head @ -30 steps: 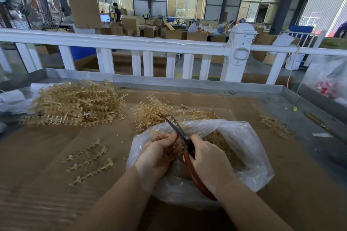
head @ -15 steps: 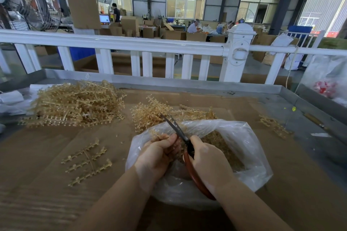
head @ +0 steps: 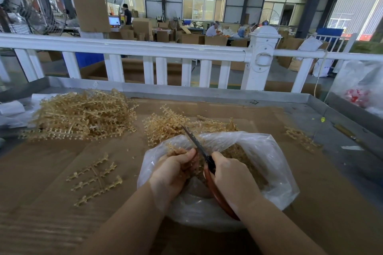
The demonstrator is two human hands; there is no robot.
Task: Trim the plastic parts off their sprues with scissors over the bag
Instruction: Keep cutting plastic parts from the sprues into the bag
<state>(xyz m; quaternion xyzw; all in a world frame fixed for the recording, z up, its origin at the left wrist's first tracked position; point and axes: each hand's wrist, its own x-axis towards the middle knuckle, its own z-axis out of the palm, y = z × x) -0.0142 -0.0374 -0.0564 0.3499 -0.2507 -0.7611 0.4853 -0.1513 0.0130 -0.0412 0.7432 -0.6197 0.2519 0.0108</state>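
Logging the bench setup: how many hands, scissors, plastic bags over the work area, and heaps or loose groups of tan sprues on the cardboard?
Hands: 2, left hand, right hand
Scissors: 1
Plastic bag: 1
Sprue groups: 4, big heap, middle heap, loose sprue, right bits
Total: 8

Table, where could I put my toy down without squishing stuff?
Bare cardboard sits near left, before the big pile and beside the loose sprue. More right of the bag. The middle, by the hands, is crowded.

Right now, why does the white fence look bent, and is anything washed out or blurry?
Head view: the wide lens bows the white fence; daylight washes out the far right doorway; the bag shows soft glare; the scissors and both hands look fairly sharp, while the near cardboard smears at the bottom edge.
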